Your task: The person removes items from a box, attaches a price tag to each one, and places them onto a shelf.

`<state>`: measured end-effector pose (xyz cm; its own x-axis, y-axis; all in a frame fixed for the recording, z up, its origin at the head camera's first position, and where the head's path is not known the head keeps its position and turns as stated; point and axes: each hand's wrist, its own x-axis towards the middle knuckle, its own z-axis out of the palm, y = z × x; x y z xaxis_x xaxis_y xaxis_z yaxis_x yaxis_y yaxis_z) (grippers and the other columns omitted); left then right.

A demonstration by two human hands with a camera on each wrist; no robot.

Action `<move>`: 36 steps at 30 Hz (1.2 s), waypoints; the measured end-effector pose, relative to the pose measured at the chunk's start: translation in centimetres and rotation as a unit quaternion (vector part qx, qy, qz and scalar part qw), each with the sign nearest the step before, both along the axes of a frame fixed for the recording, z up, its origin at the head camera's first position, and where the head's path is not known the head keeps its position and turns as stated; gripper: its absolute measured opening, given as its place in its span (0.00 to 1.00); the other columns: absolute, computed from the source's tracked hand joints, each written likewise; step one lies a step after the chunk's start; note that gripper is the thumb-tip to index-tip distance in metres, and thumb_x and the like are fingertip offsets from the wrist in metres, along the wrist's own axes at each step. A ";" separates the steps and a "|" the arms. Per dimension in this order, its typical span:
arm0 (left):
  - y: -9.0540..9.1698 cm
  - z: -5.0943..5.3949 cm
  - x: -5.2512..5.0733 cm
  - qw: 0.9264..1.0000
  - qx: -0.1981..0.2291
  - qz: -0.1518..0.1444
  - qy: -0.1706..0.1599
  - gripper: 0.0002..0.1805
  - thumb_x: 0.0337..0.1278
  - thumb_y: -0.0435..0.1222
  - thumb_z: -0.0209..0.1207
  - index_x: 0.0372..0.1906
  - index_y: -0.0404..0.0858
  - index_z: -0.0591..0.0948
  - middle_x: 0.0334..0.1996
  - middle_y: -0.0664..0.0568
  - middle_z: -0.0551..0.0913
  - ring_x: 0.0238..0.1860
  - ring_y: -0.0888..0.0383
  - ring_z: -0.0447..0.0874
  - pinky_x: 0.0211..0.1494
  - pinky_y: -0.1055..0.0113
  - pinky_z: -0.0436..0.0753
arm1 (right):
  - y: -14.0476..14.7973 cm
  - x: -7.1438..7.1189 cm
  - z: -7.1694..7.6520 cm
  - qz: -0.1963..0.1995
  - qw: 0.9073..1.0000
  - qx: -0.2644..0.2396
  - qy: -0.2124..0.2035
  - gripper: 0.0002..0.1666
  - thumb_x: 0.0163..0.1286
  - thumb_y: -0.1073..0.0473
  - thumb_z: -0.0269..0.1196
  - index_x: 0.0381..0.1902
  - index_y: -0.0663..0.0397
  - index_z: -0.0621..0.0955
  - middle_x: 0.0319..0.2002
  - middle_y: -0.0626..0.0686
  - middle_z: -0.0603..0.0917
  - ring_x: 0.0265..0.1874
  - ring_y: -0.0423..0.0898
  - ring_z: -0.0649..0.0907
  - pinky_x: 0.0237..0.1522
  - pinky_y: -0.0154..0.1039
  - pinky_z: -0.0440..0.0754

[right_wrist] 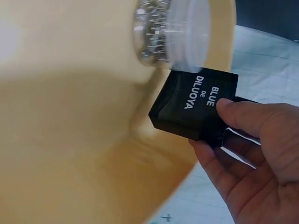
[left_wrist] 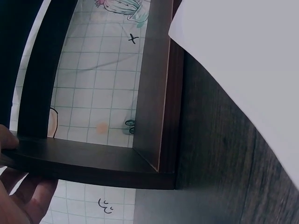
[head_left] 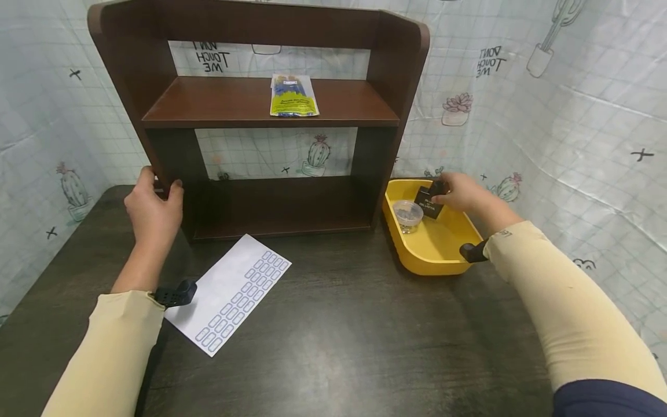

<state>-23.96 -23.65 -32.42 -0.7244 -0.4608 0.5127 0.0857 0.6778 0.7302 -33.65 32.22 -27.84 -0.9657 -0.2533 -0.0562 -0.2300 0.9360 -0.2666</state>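
A dark brown wooden shelf [head_left: 273,104] stands on the table, and my left hand [head_left: 156,211] grips the edge of its left side panel, thumb on one face and fingers on the other. At the right, my right hand [head_left: 461,191] pinches a square black perfume bottle [right_wrist: 198,100] lettered "BLUE DE DILUOYA". The bottle is over the far part of a yellow plastic tray [head_left: 438,243]. Beside it in the tray is a small round clear tub [head_left: 408,215] with a translucent lid and shiny metal pins inside. In the right wrist view the bottle overlaps the tub's edge.
A yellow and blue packet [head_left: 293,97] lies on the middle board of the shelf. On the dark table [head_left: 333,324], a white sheet with printed label outlines [head_left: 229,295] lies at an angle near my left wrist. Patterned sheeting [head_left: 589,145] hangs behind and at the sides.
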 end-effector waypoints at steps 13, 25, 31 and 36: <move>-0.1 0.1 0.1 1.000 -0.004 0.005 0.002 0.18 0.74 0.41 0.55 0.58 0.33 0.78 0.51 0.34 0.88 0.49 0.39 0.89 0.39 0.74 0.67 | -0.9 3.9 4.9 0.037 0.994 -0.076 0.076 0.23 0.77 0.58 0.62 0.60 0.70 0.72 0.55 0.77 0.81 0.54 0.71 0.82 0.59 0.67 0.77; -0.1 0.0 0.0 1.000 -0.003 0.007 -0.001 0.18 0.74 0.41 0.55 0.58 0.33 0.78 0.50 0.34 0.88 0.49 0.39 0.89 0.40 0.70 0.69 | -8.0 9.7 5.5 0.164 0.972 -0.110 0.128 0.16 0.75 0.61 0.66 0.55 0.61 0.77 0.49 0.60 0.88 0.52 0.60 0.89 0.52 0.58 0.86; -0.1 -0.1 0.1 1.000 -0.006 0.000 -0.004 0.18 0.74 0.41 0.55 0.57 0.34 0.78 0.50 0.34 0.88 0.49 0.38 0.89 0.41 0.67 0.71 | -12.0 11.7 2.7 0.231 0.962 -0.099 0.111 0.20 0.75 0.60 0.67 0.60 0.61 0.77 0.46 0.56 0.88 0.42 0.52 0.89 0.46 0.48 0.88; -0.1 0.0 0.1 1.000 -0.006 -0.001 -0.005 0.18 0.74 0.41 0.55 0.58 0.34 0.78 0.50 0.34 0.88 0.51 0.38 0.90 0.39 0.70 0.71 | -14.7 12.8 -0.3 0.273 0.952 -0.105 0.090 0.21 0.74 0.58 0.68 0.60 0.58 0.77 0.40 0.48 0.85 0.37 0.41 0.81 0.45 0.41 0.85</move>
